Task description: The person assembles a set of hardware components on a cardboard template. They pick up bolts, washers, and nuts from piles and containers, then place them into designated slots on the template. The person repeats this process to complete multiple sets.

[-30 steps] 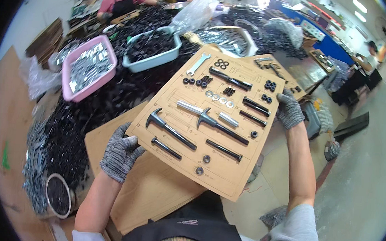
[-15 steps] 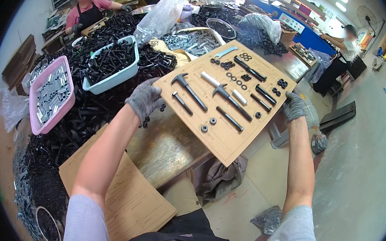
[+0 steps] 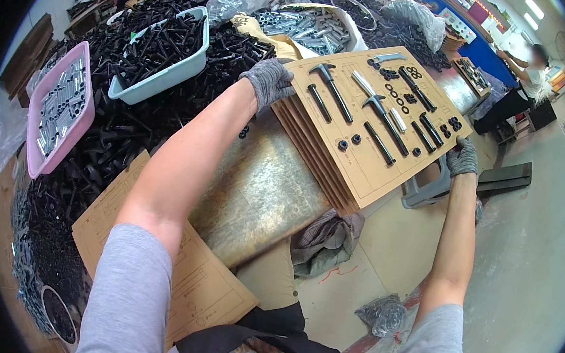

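A brown cardboard sheet [image 3: 362, 190] printed with thin lines carries rows of black hardware. On it are bolts [image 3: 379, 143], hammer-headed bolts [image 3: 331, 90], nuts and washers [image 3: 397, 98], a white tube [image 3: 363, 83] and a small silver wrench [image 3: 390, 57]. The sheet lies tilted over a stack of similar boards [image 3: 311, 155]; whether it rests fully on them I cannot tell. My left hand [image 3: 268, 84], in a grey knit glove, is closed on its left corner. At the right corner, my right hand [image 3: 462, 158], also gloved, grips the edge, fingers partly hidden.
A worn metal table [image 3: 261, 188] lies below the stack. Piles of black bolts [image 3: 117, 142] surround a pale blue basket [image 3: 160, 82] and a pink basket [image 3: 75, 131] of silver tubes. More printed cardboard [image 3: 212, 291] is near my lap. Co-workers [image 3: 530, 74] are farther back.
My hands have carried the loaded cardboard sheet to the right and away from me, over the stack. The stack's layered side now shows beneath it. My view has shifted too.
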The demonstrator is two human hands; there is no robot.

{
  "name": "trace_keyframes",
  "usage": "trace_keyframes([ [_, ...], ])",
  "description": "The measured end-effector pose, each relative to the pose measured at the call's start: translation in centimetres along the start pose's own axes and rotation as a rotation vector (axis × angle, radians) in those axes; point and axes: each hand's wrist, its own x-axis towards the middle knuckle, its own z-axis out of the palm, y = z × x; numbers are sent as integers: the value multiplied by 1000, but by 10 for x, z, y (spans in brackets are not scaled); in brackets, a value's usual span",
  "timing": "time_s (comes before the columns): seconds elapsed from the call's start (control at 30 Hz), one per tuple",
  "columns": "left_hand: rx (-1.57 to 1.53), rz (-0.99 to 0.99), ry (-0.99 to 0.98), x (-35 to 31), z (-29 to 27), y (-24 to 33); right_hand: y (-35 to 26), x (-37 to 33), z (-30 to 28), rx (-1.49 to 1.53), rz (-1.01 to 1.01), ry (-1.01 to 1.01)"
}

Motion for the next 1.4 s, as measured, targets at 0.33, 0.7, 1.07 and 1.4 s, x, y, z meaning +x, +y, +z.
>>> trace_keyframes([
  [0.33,83,-6,-33,3,-7,2,17,4,-9,-17,-22,-44],
  [0.7,116,-39,63,-11,-2,12,18,-9,-13,-136,55,-66],
  [1.07,283,66,268,-28,13,26,14,-16,-15,-522,100,130],
  [1.4,333,112,313,-41,-14,8,-21,-78,105,-1588,-530,-48],
])
